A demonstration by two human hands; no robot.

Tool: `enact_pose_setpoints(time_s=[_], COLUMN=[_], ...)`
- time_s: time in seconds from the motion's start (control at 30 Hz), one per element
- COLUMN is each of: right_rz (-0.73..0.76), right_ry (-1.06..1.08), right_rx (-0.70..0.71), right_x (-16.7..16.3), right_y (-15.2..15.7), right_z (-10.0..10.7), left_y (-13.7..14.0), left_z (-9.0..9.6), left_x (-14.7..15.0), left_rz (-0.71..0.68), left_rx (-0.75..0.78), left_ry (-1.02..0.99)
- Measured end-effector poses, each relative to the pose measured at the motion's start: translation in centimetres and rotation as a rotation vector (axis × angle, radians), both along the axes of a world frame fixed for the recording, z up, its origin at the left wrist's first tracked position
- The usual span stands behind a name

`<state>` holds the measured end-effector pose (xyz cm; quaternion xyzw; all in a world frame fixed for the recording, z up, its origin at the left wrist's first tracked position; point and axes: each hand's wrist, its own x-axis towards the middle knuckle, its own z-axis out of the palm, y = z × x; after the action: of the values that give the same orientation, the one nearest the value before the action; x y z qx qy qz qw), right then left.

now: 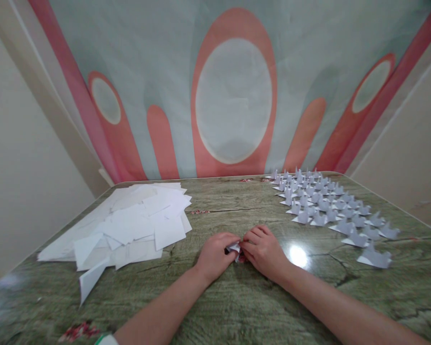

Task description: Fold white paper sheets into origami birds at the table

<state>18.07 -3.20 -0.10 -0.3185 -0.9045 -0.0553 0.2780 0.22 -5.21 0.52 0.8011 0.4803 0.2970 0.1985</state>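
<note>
Between my two hands, at the middle of the table, is a small folded piece of white paper (233,247), mostly covered by fingers. My left hand (217,256) grips its left side, thumb and fingers closed around it. From the right, my right hand (261,250) pinches the paper's other edge with curled fingers. The fingertips of both hands nearly meet over it. How the paper is folded cannot be made out.
Loose white paper sheets (129,220) lie in a spread pile on the left of the wood-patterned table (215,306). Several folded paper birds (319,219) stand in rows on the right. A patterned backdrop (233,105) hangs behind the table's far edge.
</note>
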Motion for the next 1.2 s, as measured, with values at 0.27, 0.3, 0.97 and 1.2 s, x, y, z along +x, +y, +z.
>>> enact_pose_setpoints(time_s=[0.27,0.3,0.97,1.2], right_rz=[0.003,0.003,0.051,0.05], right_ry=[-0.05,-0.056,-0.093,-0.122], right_rx=[0.027,0.035,0.133,0.124], right_x=[0.0,0.0,0.3,0.2], right_y=[0.0,-0.1,-0.4,-0.6], right_z=[-0.2,-0.2,0.2,0.2], left_y=[-0.9,-0.9,-1.6,-1.6], left_z=[0.3,0.3,1.1,0.9], left_x=[0.2,0.3,0.7,1.0], left_rz=[-0.036,-0.043,-0.026,-0.049], left_rx=[0.19,0.199,0.183,0.219], left_ry=[0.316,0.341,0.485,0.537])
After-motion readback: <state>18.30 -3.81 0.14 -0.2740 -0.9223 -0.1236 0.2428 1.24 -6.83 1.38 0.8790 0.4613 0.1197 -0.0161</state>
